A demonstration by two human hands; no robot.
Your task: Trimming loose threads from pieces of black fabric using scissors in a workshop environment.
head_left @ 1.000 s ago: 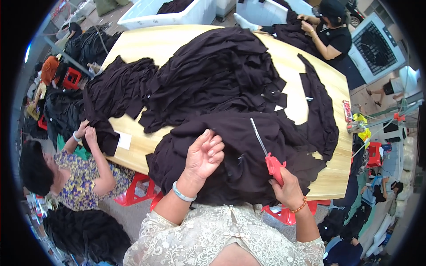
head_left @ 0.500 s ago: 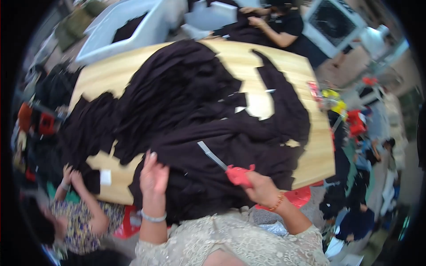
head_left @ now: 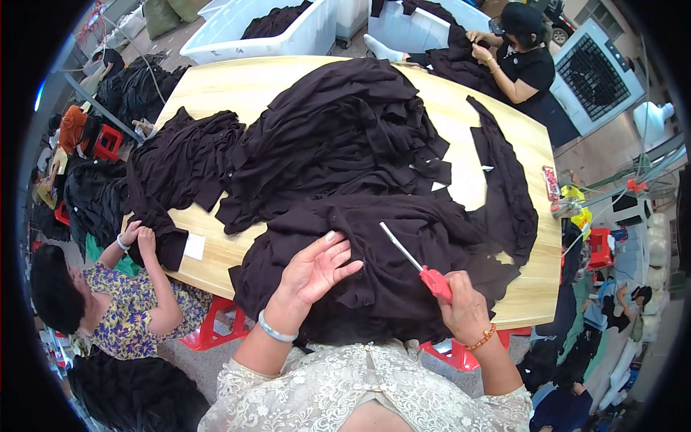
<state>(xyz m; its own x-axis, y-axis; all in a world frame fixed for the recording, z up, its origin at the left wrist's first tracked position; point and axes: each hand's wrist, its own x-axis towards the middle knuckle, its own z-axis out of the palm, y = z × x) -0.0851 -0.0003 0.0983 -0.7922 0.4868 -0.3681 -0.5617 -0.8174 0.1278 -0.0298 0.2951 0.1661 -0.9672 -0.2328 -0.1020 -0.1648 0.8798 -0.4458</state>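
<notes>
My left hand [head_left: 317,270] is held palm up over a dark garment [head_left: 389,230], its fingers loosely spread and nothing visible in them. In my right hand [head_left: 466,308] is a pair of red-handled scissors [head_left: 435,282]. Their long, thin metal blades look closed and point up and left above the cloth. The garment lies crumpled at the near side of the wooden table [head_left: 237,79], with small buttons along one edge by my left fingers. Behind it rises a large heap of similar dark garments [head_left: 338,137].
Another dark garment [head_left: 505,180] lies along the table's right side. At the left, a person in a flowered top [head_left: 137,306] handles dark cloth near a white card [head_left: 194,246]. A second person [head_left: 522,72] works at the far right. Pale bins [head_left: 302,39] stand behind; red stools [head_left: 216,324] are below.
The view has shifted, so the table sits farther right and is sharper. My left hand has turned more palm-up over the garment. The scissors stay in my right hand.
</notes>
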